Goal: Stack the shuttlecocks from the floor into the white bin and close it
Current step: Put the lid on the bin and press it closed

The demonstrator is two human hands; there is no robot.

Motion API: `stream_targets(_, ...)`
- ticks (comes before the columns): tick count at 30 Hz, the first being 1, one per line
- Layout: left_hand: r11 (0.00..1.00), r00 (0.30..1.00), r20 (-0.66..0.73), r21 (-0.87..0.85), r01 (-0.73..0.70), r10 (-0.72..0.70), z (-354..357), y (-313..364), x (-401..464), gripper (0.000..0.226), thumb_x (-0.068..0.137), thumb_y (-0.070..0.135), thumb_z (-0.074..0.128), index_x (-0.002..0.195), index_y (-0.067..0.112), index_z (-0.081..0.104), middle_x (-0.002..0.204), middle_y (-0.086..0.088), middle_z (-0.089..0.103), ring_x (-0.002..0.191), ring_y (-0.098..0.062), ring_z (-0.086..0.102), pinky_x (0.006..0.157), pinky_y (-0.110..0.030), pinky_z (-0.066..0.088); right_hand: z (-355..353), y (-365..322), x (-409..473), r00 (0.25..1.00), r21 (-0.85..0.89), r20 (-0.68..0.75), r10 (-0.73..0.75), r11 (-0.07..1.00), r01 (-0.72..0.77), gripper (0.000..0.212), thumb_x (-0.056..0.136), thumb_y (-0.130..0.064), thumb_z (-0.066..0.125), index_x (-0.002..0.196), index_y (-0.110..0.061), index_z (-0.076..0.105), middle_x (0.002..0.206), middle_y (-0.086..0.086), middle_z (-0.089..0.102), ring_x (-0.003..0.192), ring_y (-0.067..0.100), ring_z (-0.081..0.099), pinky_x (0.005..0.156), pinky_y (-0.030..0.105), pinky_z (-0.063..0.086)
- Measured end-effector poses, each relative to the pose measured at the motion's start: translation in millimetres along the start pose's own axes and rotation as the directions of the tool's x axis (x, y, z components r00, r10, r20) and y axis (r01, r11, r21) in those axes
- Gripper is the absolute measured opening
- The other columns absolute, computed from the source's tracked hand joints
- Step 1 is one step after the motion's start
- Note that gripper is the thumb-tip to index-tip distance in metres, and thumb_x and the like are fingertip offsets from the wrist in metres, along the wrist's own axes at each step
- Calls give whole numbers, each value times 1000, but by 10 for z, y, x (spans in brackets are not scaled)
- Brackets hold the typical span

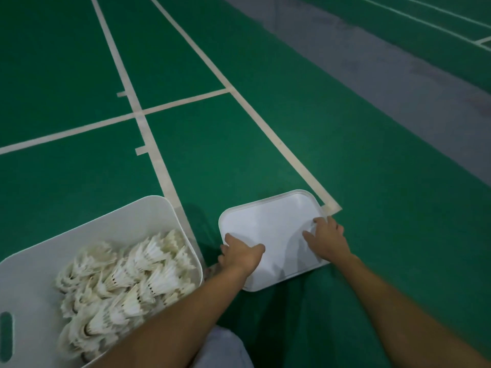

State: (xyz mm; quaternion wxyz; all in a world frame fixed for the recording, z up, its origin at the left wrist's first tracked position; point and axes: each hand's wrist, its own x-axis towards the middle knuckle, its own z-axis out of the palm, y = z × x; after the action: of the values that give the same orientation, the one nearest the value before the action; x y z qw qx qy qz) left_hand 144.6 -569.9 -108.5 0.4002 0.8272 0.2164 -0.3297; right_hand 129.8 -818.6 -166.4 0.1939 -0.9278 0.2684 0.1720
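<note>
Currently both hands are on the white lid [268, 235], which lies on the green court floor [265, 144] to the right of the white bin [111, 221]. Lid lies rim-up, its far right corner just touching the end of a white court line [305, 171].

Left hand [240, 254]: grip closed on the lid's near left edge, thumb on the inner face, fingers wrapped over the rim and mostly hidden under it.

Right hand [328, 239]: at the lid's right edge, fingers spread and bent on the inner face near the right rim. Whether they hook the rim or only press on it cannot be told.

Bin: near left, open at the top, one slot handle visible on its near left wall. Shuttlecocks [127, 282] fill the bin in nested stacks lying on their sides, feathers white to cream.

Lid and bin stand apart, a strip of floor between them. Grey trouser knee [225, 349] at the near edge, between the forearms
</note>
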Motion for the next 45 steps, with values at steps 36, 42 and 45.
stream_targets(36,668,559,-826,-377,-641,70,-3356,-1637,-1583,38,104,53,54,114,16,56,106,3,59,94,-12,58,79,-29,45,-635,-3214,-1997,821,791,-208,-531,402,460,44,100,-52,60,127,-17,62,124,-2,67,113,13,64,98,34,50)
stream_targets(42,808,615,-787,-338,-482,37,-2696,-2164,-1680,71,88,38,64,153,21,42,134,6,57,119,-22,60,98,-38,49,-117,-2642,-2245,785,687,-162,-598,502,525,39,93,-16,75,126,-30,61,133,-7,61,118,5,60,100,33,54)
stream_targets(45,845,651,-758,-318,-429,46,-2408,-2293,-1679,86,80,45,57,159,19,37,149,-2,57,133,-29,57,108,-38,44,11,-2455,-2274,782,618,-174,-598,552,560,43,93,-13,74,128,-35,59,140,-8,51,128,9,51,113,37,41)
